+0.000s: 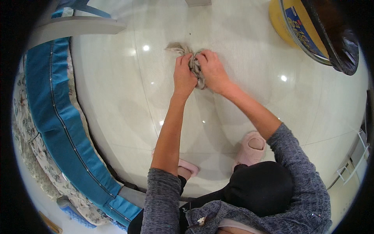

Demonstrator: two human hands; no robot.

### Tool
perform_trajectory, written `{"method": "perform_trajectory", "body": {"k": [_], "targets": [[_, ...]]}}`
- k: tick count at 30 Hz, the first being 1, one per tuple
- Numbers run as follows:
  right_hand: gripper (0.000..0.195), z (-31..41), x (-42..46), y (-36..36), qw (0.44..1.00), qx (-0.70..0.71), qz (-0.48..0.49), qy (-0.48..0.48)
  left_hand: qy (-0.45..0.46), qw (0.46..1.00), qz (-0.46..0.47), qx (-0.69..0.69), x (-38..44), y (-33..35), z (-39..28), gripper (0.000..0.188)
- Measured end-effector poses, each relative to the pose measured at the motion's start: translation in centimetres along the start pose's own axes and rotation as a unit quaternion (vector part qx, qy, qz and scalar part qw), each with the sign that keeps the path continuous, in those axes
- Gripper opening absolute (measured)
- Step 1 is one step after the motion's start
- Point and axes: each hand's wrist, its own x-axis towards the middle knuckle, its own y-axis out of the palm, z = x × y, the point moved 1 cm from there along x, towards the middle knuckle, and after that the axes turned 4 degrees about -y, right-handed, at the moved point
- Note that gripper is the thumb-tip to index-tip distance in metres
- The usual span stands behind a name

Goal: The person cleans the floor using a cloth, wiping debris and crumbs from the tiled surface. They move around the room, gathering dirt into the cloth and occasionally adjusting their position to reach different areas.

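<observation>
A crumpled grey-beige cloth [196,68] is bunched between my two hands, low over the glossy tiled floor [163,117]. My left hand [185,74] grips its left side with curled fingers. On the other side my right hand [213,70] has its fingers bent over the folds. One loose end of the cloth fans out beyond my left fingertips. Whether the bundle rests on the tiles or hangs just above them, I cannot tell. My palms hide part of it.
At the upper right stands a yellow bucket [280,26], with a black plastic bag [330,35] beside or over its rim. Along the left runs a sofa with a teal cover [62,117]. A grey furniture leg [84,26] juts in at upper left. Pink slippers [251,149] are on my feet.
</observation>
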Motion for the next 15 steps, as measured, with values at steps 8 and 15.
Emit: {"method": "perform_trajectory", "body": {"k": [8,15], "targets": [[0.043,-1.2,-0.9,0.4,0.883,0.434,-0.022,0.179,-0.204,0.822,0.075,-0.526,-0.6,-0.6,-0.7,0.046],[0.039,0.9,0.8,-17.3,0.865,0.478,-0.132,0.073,-0.015,0.858,0.147,-0.492,2.9,-5.1,-16.5,0.037]]}}
